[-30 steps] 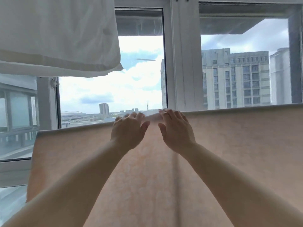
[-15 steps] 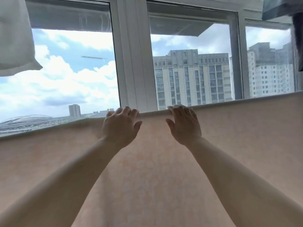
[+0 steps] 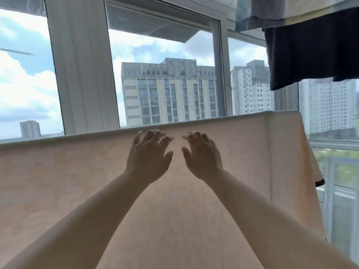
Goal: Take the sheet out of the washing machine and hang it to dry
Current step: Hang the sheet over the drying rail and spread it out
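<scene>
A pale peach sheet (image 3: 68, 181) hangs over a horizontal line or rail and fills the lower half of the head view; its top fold runs from the left edge up to the right end. My left hand (image 3: 149, 154) and my right hand (image 3: 202, 154) are raised side by side just below the fold, fingers spread. Their fingertips lie at the top edge of the sheet and hold nothing. The rail under the fold is hidden by the cloth.
A dark garment (image 3: 310, 49) and a light blue cloth (image 3: 272, 12) hang overhead at the upper right. Large windows with a white frame (image 3: 81, 70) stand behind the sheet. A railing (image 3: 338, 181) shows at the lower right.
The view has swung to the right: the white cloth at upper left is gone and dark hanging clothes have come in at upper right. Both hands let go of the fold and spread their fingers.
</scene>
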